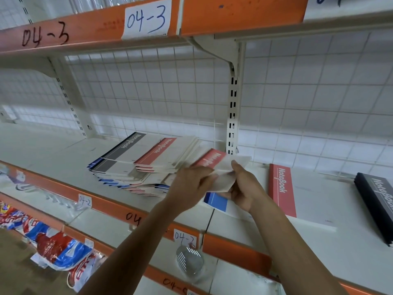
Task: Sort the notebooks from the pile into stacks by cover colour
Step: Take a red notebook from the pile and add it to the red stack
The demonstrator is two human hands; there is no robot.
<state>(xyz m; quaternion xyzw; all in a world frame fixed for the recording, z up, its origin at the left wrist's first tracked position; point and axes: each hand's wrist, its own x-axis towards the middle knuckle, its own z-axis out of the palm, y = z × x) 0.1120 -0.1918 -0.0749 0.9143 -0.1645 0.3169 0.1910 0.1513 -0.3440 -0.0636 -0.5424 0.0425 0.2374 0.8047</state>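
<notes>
A messy pile of notebooks (pixel 136 162) with red, blue and black cover bands lies on the white shelf (pixel 53 158). My left hand (pixel 191 184) and my right hand (pixel 244 188) both grip a red-banded notebook (pixel 214 159), raised just right of the pile. Under my right hand lies a blue-banded notebook (pixel 217 201). Further right a red-banded notebook (pixel 297 192) lies flat. A stack of black notebooks (pixel 376 205) sits at the far right edge.
An upper shelf with an orange edge (pixel 234 15) labelled 04-3 hangs overhead. A slotted upright post (pixel 232 116) stands behind the hands against a wire grid back. Lower shelves hold red-and-blue plastic packets (pixel 55 245) and a clear wrapped item (pixel 189 260).
</notes>
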